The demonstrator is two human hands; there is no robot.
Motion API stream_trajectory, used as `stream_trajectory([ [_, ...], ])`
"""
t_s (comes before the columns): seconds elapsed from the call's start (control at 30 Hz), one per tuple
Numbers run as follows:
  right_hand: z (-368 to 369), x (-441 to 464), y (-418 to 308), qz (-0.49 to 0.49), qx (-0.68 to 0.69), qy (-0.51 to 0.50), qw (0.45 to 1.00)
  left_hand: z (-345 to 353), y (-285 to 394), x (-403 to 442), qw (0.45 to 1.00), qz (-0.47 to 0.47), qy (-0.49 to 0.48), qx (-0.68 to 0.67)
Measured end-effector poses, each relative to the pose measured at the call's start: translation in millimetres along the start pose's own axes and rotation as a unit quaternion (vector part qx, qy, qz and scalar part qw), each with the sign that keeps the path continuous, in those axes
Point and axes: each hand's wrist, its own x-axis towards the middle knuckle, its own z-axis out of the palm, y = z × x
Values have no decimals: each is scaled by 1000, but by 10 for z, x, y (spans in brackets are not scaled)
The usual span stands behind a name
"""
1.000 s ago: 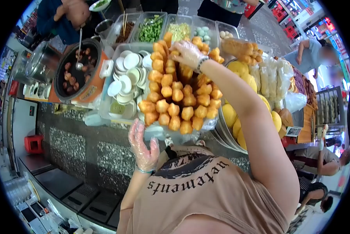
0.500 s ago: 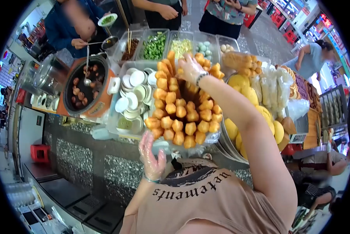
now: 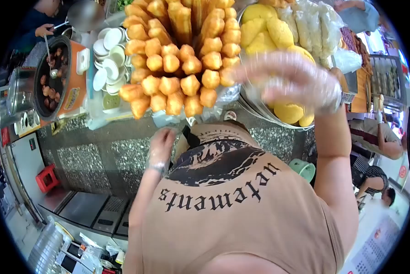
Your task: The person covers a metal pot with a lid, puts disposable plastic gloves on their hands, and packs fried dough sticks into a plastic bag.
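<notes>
A big upright bunch of golden fried dough sticks [image 3: 177, 59] stands at the top middle, their knobbly ends facing me. My right hand [image 3: 301, 80], in a clear plastic glove, is smeared by motion over the yellow buns [image 3: 278, 32] to the right of the bunch. Its fingers stretch left toward the nearest dough sticks, thumb apart; nothing shows in it. Whether the fingertips touch a stick, I cannot tell. My left hand [image 3: 162, 142], also gloved, hangs low below the bunch, near my shirt. Its fingers are bent away and mostly hidden.
White dishes [image 3: 110, 68] fill a clear tub left of the dough sticks. Beyond it sits an orange cooker [image 3: 74, 86] with dark liquid, round brown items and a ladle. Bagged food [image 3: 308, 32] lies at the right. A person's hand [image 3: 44, 30] shows at the upper left.
My right hand has left the top of the dough sticks and swung right, over the yellow buns. The left hand has lowered and its spread fingers have bent. The view has tilted down.
</notes>
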Motion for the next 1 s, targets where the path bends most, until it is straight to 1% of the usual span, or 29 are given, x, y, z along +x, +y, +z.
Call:
stream_trajectory([
  [0.03,227,-188,-20,92,93,-9,991,185,-164,116,997,-42,-65,-6],
  [0.07,403,-340,80,138,52,-50,988,399,-266,236,992,-54,-113,24],
  [0.1,618,-451,209,157,100,-50,981,635,-312,379,984,-62,-157,52],
  [0.13,790,-534,268,216,104,-57,969,854,-298,508,980,-61,-182,57],
  [0.17,991,-648,409,225,76,-53,970,1095,-288,646,974,-58,-208,61],
  [0.23,1409,-808,653,305,47,-46,950,1865,-736,923,979,-129,-159,-11],
  [0.27,1696,-956,959,286,22,-30,957,2112,-758,969,978,-133,-157,-12],
  [0.3,1911,-1061,1184,338,25,-49,939,2353,-738,986,974,-224,17,-34],
  [0.33,2125,-1189,1418,352,30,-47,934,2579,-783,1037,933,-304,188,-52],
  [0.37,2438,-1388,1761,350,37,-11,936,2859,-1282,1185,957,-174,228,-43],
  [0.4,2497,-1448,1900,360,14,-37,932,3138,-1775,1328,965,-30,260,-26],
  [0.43,2562,-1498,2008,371,-5,-62,926,3407,-2248,1468,955,102,279,-2],
  [0.47,2603,-1560,2154,371,-8,-67,926,3167,-1747,1348,953,-17,265,-146],
  [0.5,2666,-1633,2279,405,36,-44,913,2876,-1162,1212,907,-136,274,-289],
  [0.53,2726,-1703,2334,437,80,-23,896,2681,-994,1039,941,-172,215,-196],
  [0.57,2744,-1740,2350,433,79,-30,897,2563,-936,899,939,-176,221,-198],
  [0.6,2750,-1759,2345,387,14,31,921,2466,-911,764,930,-256,122,-234],
  [0.63,2796,-1784,2332,338,-47,91,936,2463,-923,589,904,-333,19,-266],
  [0.67,2875,-1792,2364,335,-44,84,938,2517,-900,398,876,-289,44,-384],
  [0.7,2980,-1774,2419,289,-84,121,946,2570,-854,271,874,-293,49,-385],
  [0.73,3053,-1741,2416,240,-125,159,950,2607,-756,184,795,-300,82,-521],
  [0.77,3103,-1720,2406,233,-126,155,952,2631,-653,136,695,-294,113,-646],
  [0.8,3129,-1678,2370,285,-22,70,956,2605,-519,100,660,-297,111,-681],
  [0.83,3177,-1642,2339,332,84,-19,939,2590,-453,49,658,-293,118,-683],
  [0.87,3340,-1651,2472,316,115,31,941,2556,-388,14,647,-278,126,-698],
  [0.9,3331,-1630,2449,310,113,27,944,2564,-372,-22,636,-264,133,-713],
  [0.93,3322,-1624,2417,343,152,63,925,2639,-407,-74,634,-261,138,-714],
  [0.97,3307,-1604,2387,374,190,100,902,2756,-475,-118,730,-232,124,-630],
  [1.0,3298,-1572,2380,395,239,122,878,2891,-553,-137,814,-199,107,-535],
])
